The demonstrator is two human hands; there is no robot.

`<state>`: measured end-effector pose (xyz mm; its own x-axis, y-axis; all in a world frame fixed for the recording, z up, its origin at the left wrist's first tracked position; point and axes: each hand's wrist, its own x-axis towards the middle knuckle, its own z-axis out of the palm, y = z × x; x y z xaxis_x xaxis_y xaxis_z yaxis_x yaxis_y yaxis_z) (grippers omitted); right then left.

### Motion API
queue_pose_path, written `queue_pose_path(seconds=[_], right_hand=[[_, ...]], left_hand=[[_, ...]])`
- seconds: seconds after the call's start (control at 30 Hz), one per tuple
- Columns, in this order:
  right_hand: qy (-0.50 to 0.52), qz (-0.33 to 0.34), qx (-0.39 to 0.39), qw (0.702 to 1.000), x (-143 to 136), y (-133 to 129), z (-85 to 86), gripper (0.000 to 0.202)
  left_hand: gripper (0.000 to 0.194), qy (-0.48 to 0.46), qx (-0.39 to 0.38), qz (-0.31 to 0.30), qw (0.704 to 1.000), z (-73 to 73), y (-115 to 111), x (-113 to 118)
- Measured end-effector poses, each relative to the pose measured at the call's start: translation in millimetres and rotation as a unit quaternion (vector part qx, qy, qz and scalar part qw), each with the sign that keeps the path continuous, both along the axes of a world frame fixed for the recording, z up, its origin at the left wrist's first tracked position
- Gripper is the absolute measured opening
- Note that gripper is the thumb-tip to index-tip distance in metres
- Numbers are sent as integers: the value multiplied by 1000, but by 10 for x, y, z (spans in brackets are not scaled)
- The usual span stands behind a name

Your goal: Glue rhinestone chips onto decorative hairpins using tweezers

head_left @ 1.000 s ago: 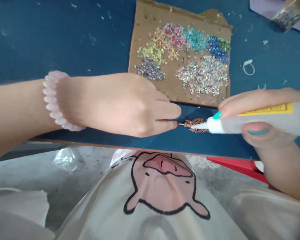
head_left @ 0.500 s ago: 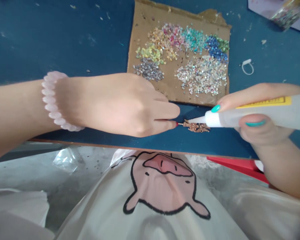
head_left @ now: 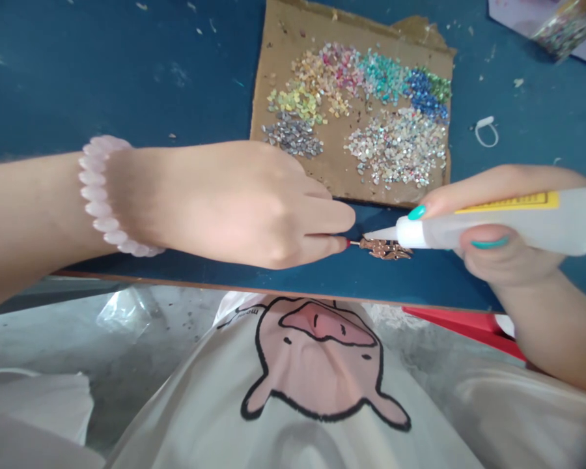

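My left hand (head_left: 268,208) is closed, knuckles up, with a beaded bracelet (head_left: 97,195) at its wrist. Its fingertips pinch the thin stem of a small copper-coloured metal ornament (head_left: 388,249); a red spot shows where stem and fingers meet. My right hand (head_left: 498,228), with teal nails, grips a translucent glue bottle (head_left: 542,225) lying sideways. The bottle has a yellow label and a white cap, and its tapered nozzle (head_left: 381,234) points left, its tip at the ornament's upper left edge. Whether the tip touches, I cannot tell.
Beyond my hands, a cardboard sheet (head_left: 278,52) bears small piles of coloured chips on the blue table (head_left: 127,78). At the right lies a white loop tie (head_left: 487,131). A bag of chips (head_left: 566,29) sits in the far right corner. The table's front edge (head_left: 200,284) runs before my lap.
The glue bottle and my right hand have shifted slightly left. Both grips are the same, and the nozzle is still by the ornament's left end.
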<state>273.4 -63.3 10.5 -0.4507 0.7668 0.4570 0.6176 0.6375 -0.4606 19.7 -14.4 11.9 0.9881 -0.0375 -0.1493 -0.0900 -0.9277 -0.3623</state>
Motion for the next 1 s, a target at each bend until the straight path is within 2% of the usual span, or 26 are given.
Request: queue_pose_path(seconds=[0.07,0.17,0.5,0.83,0.93,1.0], right_hand=[[9,-3,-14,1000,-11,5,2,32],[29,2,-37,999,-24,14,7,30],[55,24,-99,993,-63,24,32,25],[56,16,-107,993,-73,15,41,23],[65,19,-107,992,-75,15,34,26],[70,10,-122,990,-84,7,43,30]], left_hand=[[34,-77,-3,-29,997,-22,11,-15],[46,-134,-14,-47,990,-52,19,-36],[57,-78,-33,-8,996,-31,14,-36],[45,-148,-23,-55,987,-41,29,-52],[34,-105,-10,-38,994,-28,19,-34],[40,-24,2,-8,1000,-14,11,-9]])
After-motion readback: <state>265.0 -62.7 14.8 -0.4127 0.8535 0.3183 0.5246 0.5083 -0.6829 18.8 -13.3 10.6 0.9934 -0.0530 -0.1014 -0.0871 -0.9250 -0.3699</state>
